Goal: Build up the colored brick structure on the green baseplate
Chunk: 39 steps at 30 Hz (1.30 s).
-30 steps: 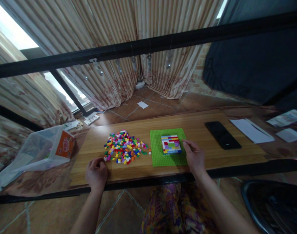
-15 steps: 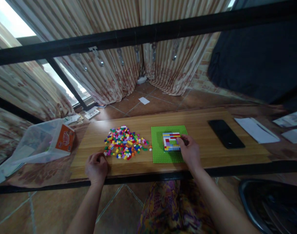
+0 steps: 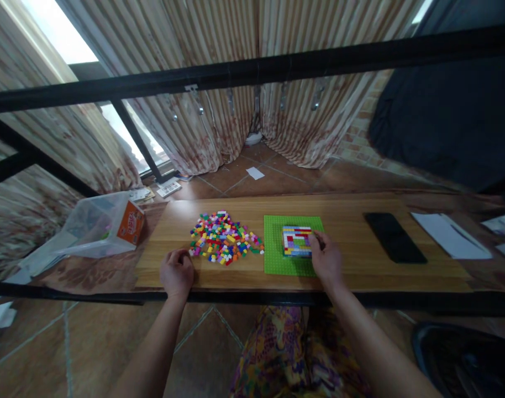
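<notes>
A low rectangular structure of toy bricks point(image 3: 292, 251), with walls in several colours and an opening in its middle, stands on a green studded baseplate point(image 3: 273, 264). My right hand point(image 3: 329, 260) is closed at the right wall of the structure, thumb and fingers pinched there; any small brick between the fingertips is hidden. To the left of the baseplate lies a loose pile of small multicoloured toy bricks point(image 3: 225, 237). My left hand point(image 3: 177, 275) rests closed on the board at the pile's lower left, fingers curled in. What it holds, if anything, cannot be seen.
Both hands work over a wooden board point(image 3: 244, 282). On its right part lies a black phone-like slab point(image 3: 395, 237), with white papers point(image 3: 451, 235) beyond. A clear plastic box point(image 3: 97, 226) with an orange label stands left. A black metal bar point(image 3: 236, 69) crosses ahead.
The camera view has shifted, so the scene sits a little further right. Both hands keep about the same places, the right at the structure and the left beside the pile.
</notes>
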{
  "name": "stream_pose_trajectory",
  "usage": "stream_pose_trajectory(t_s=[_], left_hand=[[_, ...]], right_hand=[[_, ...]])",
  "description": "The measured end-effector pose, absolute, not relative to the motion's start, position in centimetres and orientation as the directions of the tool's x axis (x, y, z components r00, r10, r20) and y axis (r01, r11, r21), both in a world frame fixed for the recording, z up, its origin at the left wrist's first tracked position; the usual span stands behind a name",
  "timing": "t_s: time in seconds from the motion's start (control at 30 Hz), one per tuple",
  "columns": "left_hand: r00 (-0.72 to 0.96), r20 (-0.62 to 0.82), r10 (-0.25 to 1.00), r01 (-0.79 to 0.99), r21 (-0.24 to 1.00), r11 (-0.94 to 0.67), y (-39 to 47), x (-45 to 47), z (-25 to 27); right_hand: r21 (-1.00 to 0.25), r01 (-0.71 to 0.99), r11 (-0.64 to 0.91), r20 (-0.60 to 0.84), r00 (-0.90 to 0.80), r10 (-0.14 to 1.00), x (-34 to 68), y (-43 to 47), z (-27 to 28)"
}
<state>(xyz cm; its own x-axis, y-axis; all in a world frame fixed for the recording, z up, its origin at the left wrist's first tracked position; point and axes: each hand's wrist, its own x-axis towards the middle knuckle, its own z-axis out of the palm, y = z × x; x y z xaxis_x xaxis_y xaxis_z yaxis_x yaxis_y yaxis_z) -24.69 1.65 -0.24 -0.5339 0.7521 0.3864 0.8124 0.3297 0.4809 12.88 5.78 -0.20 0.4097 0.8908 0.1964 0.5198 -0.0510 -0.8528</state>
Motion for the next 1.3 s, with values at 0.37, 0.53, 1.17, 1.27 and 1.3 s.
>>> stream_pose_trajectory(t_s=[0.37, 0.53, 1.17, 1.27, 1.3], left_hand=[[-0.532, 0.404, 0.744, 0.815, 0.483, 0.320, 1.5, -24.4, -0.3], [-0.532, 0.401, 0.746, 0.810, 0.498, 0.310, 1.3, -24.3, -0.4], [-0.514, 0.422, 0.746, 0.817, 0.507, 0.276, 1.2, -24.4, -0.8], [-0.514, 0.420, 0.748, 0.816, 0.510, 0.274, 1.2, -24.5, -0.7], [-0.511, 0.421, 0.749, 0.817, 0.507, 0.273, 1.3, -24.5, -0.6]], right_hand=[[-0.864, 0.503, 0.005, 0.254, 0.427, 0.868, 12.2, 2.1, 3.0], [-0.824, 0.534, 0.192, 0.319, 0.157, 0.934, 7.9, 0.4, 3.2], [-0.537, 0.721, 0.439, 0.288, -0.333, 0.898, -2.2, 6.3, 2.3], [-0.438, 0.808, 0.395, 0.200, -0.341, 0.919, -4.4, 8.3, 2.8], [-0.406, 0.829, 0.385, 0.168, -0.346, 0.923, -4.9, 8.7, 2.9]])
